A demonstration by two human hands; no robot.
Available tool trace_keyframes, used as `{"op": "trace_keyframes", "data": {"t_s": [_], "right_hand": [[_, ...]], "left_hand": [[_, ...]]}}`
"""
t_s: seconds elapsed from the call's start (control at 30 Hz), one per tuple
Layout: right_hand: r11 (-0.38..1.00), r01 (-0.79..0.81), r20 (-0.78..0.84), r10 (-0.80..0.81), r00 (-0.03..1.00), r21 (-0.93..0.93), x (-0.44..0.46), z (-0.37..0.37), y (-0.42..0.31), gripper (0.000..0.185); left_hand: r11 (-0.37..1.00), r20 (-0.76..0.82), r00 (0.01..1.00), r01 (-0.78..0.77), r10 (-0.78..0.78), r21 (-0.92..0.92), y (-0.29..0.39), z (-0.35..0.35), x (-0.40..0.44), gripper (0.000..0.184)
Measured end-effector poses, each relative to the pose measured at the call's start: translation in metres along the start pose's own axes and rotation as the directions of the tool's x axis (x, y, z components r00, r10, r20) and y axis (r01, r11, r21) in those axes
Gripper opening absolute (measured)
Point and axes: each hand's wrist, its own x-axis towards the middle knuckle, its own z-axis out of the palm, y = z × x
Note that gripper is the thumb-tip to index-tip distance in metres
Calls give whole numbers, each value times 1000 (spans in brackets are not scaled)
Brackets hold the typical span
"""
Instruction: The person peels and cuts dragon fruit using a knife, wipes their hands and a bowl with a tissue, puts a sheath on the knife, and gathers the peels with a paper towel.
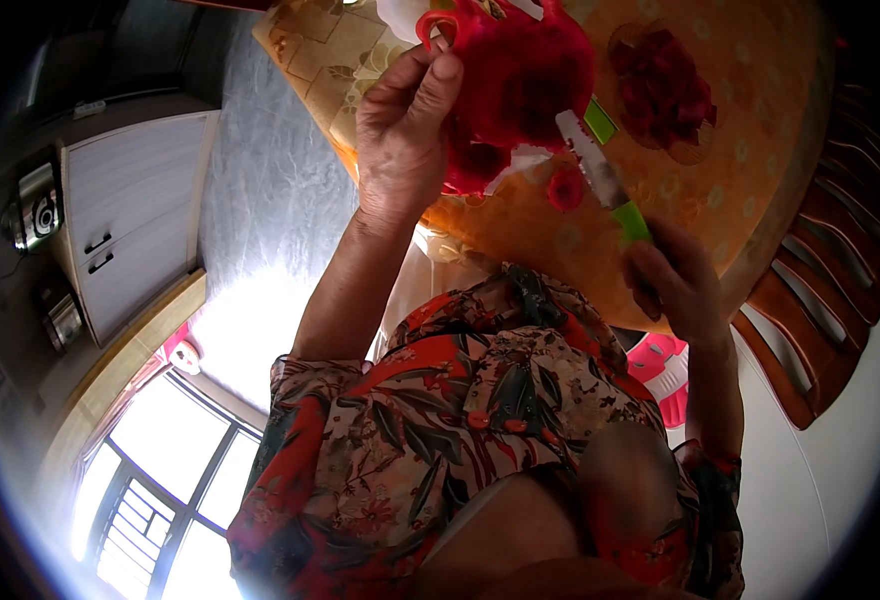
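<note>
My left hand (405, 125) is closed, thumb and fingers pinching a red loop (438, 28) at the upper edge of the table. Beside it spreads a bright red, bag-like thing (525, 70) with dark red patches; its exact kind and contents are unclear. My right hand (675, 275) grips a knife (600, 172) by its green handle, the blade pointing up and left toward the red thing. Reddish bits cling to the blade. A small round red piece (565, 188) lies left of the knife, and a flat green strip (601, 120) is near the blade's tip.
A clear plate (695, 148) at upper right bears dark red pieces (665, 85). The table has a patterned orange cover (520, 235). Wooden chair backs (810, 340) line its right side. Below the table is a pink stool-like thing (660, 370). Cabinets (140, 210) stand at left.
</note>
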Motion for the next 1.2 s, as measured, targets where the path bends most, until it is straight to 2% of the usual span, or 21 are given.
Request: {"op": "trace_keyframes", "data": {"t_s": [0.07,0.17,0.27,0.47,0.67,0.77,0.87,0.97,1.07,1.17,1.2], "right_hand": [[985,-12,-81,-2,997,-170,-5,-4,-7,28],[979,41,-91,-60,994,-198,-4,-7,-15,23],[960,118,-96,-146,985,-256,7,-4,-12,25],[999,17,-1,-17,1000,-35,12,12,5,26],[988,87,74,-97,993,126,17,19,9,31],[982,72,147,-99,984,176,21,8,15,32],[986,50,148,-73,986,156,20,2,14,32],[996,68,175,-76,982,49,19,-4,12,33],[974,33,128,-4,992,-222,13,-14,-7,30],[921,105,137,-57,989,-376,1,-26,-33,30],[878,198,167,-137,976,-435,-4,-30,-41,30]], "left_hand": [[1000,-10,1000,7,-7,8,2,2,0,19],[1000,-22,1000,14,-14,10,1,4,1,19],[997,-35,999,23,-20,76,-1,5,0,20],[1000,-58,998,-5,6,24,-6,6,0,18],[998,-47,998,40,-42,-42,-7,12,-2,17],[997,-48,997,58,-61,-51,-7,11,-1,17],[995,-30,995,89,-91,-51,-6,12,-2,17],[994,-10,995,101,-101,-33,-6,14,-4,20],[983,11,990,142,-142,-113,-1,17,-5,16],[979,41,986,166,-162,-120,15,29,-11,17],[981,40,987,161,-157,-108,21,33,-13,19]]}}
